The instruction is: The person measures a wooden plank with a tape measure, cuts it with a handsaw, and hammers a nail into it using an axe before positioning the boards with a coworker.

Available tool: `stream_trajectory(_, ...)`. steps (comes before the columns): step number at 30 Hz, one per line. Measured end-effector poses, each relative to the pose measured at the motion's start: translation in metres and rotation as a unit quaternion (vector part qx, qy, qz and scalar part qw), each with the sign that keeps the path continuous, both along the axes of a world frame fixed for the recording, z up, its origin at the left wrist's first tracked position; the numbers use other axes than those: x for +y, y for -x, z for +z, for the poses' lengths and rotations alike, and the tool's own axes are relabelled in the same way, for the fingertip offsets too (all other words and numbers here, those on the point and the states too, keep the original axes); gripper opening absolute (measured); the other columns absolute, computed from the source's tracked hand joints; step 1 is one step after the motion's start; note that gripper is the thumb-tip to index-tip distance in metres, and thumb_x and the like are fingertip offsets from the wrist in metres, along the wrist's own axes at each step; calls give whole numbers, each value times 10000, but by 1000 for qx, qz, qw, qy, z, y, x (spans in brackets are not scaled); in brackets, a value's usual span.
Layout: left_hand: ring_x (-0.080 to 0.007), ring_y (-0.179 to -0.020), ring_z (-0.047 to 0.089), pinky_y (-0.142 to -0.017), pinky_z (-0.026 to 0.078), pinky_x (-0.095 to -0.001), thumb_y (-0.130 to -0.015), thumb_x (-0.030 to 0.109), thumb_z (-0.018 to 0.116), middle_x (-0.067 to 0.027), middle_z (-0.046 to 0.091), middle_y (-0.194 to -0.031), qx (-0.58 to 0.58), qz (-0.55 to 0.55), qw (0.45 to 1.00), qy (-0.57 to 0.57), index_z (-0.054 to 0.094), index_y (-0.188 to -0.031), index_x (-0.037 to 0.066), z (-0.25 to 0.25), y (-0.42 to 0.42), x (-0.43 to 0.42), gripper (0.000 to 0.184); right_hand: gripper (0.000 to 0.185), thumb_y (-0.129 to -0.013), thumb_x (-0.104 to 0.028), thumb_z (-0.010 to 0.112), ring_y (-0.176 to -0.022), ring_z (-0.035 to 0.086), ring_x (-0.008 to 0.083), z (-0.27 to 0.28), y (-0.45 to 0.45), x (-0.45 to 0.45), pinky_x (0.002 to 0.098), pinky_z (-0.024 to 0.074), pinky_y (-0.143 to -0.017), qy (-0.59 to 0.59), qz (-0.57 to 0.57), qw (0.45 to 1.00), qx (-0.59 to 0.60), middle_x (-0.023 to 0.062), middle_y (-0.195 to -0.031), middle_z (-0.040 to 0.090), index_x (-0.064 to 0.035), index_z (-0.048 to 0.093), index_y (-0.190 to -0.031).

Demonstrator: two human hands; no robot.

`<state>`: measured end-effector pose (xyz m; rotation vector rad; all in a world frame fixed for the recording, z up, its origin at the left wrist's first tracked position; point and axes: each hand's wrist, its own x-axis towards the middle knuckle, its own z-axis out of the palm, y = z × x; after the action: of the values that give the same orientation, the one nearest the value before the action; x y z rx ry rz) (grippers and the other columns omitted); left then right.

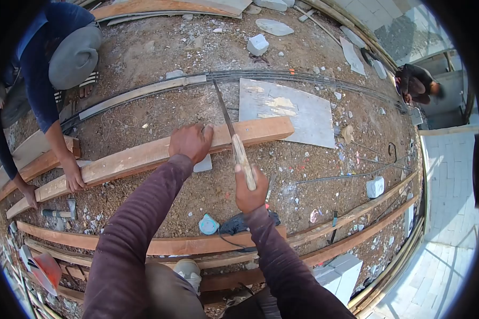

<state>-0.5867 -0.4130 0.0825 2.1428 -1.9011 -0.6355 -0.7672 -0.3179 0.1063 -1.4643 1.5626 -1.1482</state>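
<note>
While the right hand (250,187) is wrapped around the wooden handle of a saw (236,139), the left hand (191,142) bears on top of a long wooden beam (138,156), its fingers bent toward the far edge; whether they grip that edge cannot be told. The saw crosses the beam close to its right end, handle on the near side, tip pointing at the steel rods (303,76) along the ground's far side. Under the right end lies a flat grey board (308,118), its near right corner bare, and a white block (203,164) sits beneath the middle. At the beam's left end, a co-worker (42,69) has both hands on the wood, one close to the end corner. A hammer (71,209) lies on the ground just beside that end. Toward the ground's near edge, a blue tape measure (208,224) lies near a dark cloth (245,223).
</note>
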Motion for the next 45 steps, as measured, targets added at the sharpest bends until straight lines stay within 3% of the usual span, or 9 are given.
stream_trajectory(3, -365, -990, 670, -955, 447, -491, -1005, 446, 404, -207, 715, -982, -4, 0, 1000, -15, 715, -961, 42, 5, -3, -1, 512, 309, -939, -217, 704, -533, 511, 165, -1, -8, -5, 363, 391, -514, 45, -30, 998, 14, 96, -604, 527, 0, 549, -782)
stream_trajectory(7, -369, -974, 674, -951, 449, -494, -1004, 446, 404, -207, 718, -962, -12, 0, 1000, 19, 720, -936, 44, 0, -4, -5, 516, 345, -920, -141, 636, -702, 678, 184, 43, 71, 184, 316, 532, -697, -78, 39, 994, 66, 121, -790, 688, 81, 640, -1184)
stream_trajectory(14, -362, -970, 676, -958, 438, -491, -1003, 440, 401, -195, 722, -967, 2, 7, 1000, 8, 723, -939, 52, 3, -3, -3, 508, 263, -952, -214, 710, -577, 508, 181, 0, -5, -11, 319, 425, -577, -43, 26, 998, 25, 73, -657, 521, 23, 609, -897)
stream_trajectory(20, -369, -964, 676, -952, 439, -485, -1002, 439, 405, -192, 724, -949, -10, 6, 1000, 16, 726, -940, 49, 3, -2, -2, 509, 172, -900, -138, 664, -617, 657, 163, 40, 79, 187, 300, 509, -614, -70, 28, 994, 78, 133, -706, 656, 26, 625, -869)
stream_trajectory(23, -370, -963, 676, -951, 437, -492, -1002, 437, 403, -194, 723, -951, -7, 11, 999, 32, 724, -933, 47, 0, -1, -2, 510, 175, -903, -135, 666, -582, 637, 159, 39, 71, 173, 310, 490, -573, -69, 21, 996, 49, 119, -677, 631, 25, 615, -852)
stream_trajectory(27, -397, -960, 672, -950, 445, -498, -1008, 446, 425, -219, 722, -973, -1, 11, 1000, 4, 732, -972, 44, 3, -5, 0, 507, 264, -942, -192, 696, -512, 494, 159, 5, -11, -39, 343, 380, -495, 34, 40, 998, -39, 88, -602, 530, -20, 558, -797)
stream_trajectory(34, -367, -955, 678, -948, 442, -499, -1007, 443, 403, -194, 725, -946, -13, 15, 999, 30, 725, -942, 46, -3, -5, -4, 516, 206, -914, -140, 657, -658, 637, 172, 26, 78, 176, 309, 504, -644, -55, 30, 997, 42, 99, -731, 651, 54, 660, -983)
stream_trajectory(40, -374, -949, 676, -939, 450, -492, -1004, 440, 418, -203, 723, -948, -4, 11, 1000, 21, 728, -951, 49, 0, -5, -1, 502, 251, -949, -160, 684, -557, 467, 100, -13, -6, -2, 321, 378, -507, 23, 13, 1000, 9, 54, -610, 536, -18, 552, -791)
stream_trajectory(45, -361, -940, 678, -938, 449, -485, -991, 444, 426, -204, 722, -941, -11, 9, 999, 32, 723, -948, 45, -5, -3, -4, 499, 215, -910, -138, 659, -721, 670, 153, 22, 64, 155, 303, 525, -686, -49, 14, 998, 28, 141, -770, 684, 70, 652, -964)
